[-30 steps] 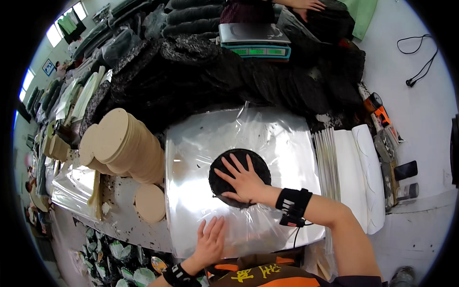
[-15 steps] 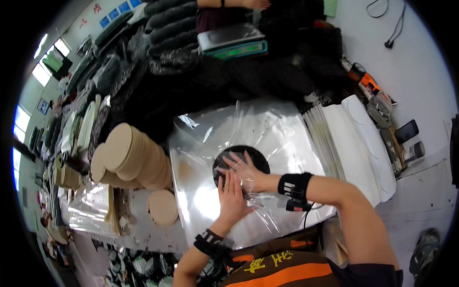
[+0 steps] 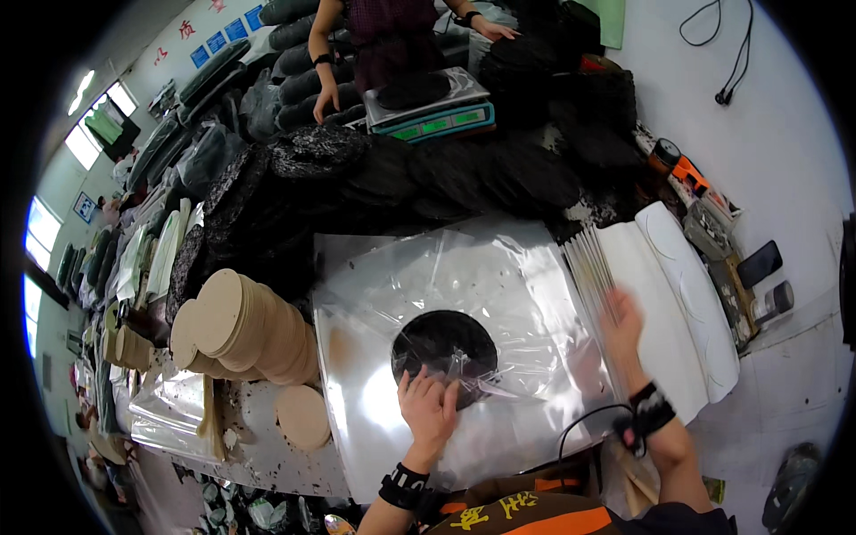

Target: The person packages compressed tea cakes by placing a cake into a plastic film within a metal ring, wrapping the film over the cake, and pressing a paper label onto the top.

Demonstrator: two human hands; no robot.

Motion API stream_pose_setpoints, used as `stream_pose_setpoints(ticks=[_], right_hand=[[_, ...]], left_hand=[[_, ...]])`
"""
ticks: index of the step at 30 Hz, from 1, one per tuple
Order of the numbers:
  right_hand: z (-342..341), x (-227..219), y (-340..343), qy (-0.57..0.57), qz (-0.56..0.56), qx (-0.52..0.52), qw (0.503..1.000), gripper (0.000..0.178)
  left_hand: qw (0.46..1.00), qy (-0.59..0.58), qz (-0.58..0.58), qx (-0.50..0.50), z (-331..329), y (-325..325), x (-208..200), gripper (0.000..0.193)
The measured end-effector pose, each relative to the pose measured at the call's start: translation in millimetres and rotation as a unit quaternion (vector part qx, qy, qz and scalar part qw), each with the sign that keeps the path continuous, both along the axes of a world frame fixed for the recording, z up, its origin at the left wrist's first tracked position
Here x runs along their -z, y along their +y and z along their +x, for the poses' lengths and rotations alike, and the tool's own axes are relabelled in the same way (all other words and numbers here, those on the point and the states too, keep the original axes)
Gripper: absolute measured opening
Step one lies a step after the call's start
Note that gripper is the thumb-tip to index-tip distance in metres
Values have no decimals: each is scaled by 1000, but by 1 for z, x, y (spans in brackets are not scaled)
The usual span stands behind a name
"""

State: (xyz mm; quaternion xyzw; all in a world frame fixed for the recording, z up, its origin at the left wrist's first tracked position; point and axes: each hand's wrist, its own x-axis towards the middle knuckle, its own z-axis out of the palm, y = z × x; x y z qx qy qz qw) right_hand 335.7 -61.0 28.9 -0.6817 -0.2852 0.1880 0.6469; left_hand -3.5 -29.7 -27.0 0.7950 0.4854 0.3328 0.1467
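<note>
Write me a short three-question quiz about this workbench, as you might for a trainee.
1. Fill in: the stacked tan discs stand to the ____ of the black disc in front of the person.
2. What lies on top of the scale at the far side?
3. True or false: both of the person's own hands are on the black disc.

Key:
1. left
2. A dark round disc.
3. False: the left hand is at the black disc's near edge, while the right hand, blurred, is away from it, by the pale sheets.
</note>
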Motion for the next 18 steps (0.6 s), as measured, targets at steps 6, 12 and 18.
stream_pose_setpoints(ticks=[6, 12, 18], right_hand=[[-135, 35, 44, -49, 1, -283, 958, 125], [-188, 26, 58, -411, 53, -368, 832, 54], [-156, 19, 62, -270, -12, -477, 837, 36]], left_hand=[[995, 41, -58, -63, 23, 3, -30, 29], [987, -126, 27, -97, -34, 9, -32, 87], [997, -18, -35, 62, -6, 35, -29, 84]])
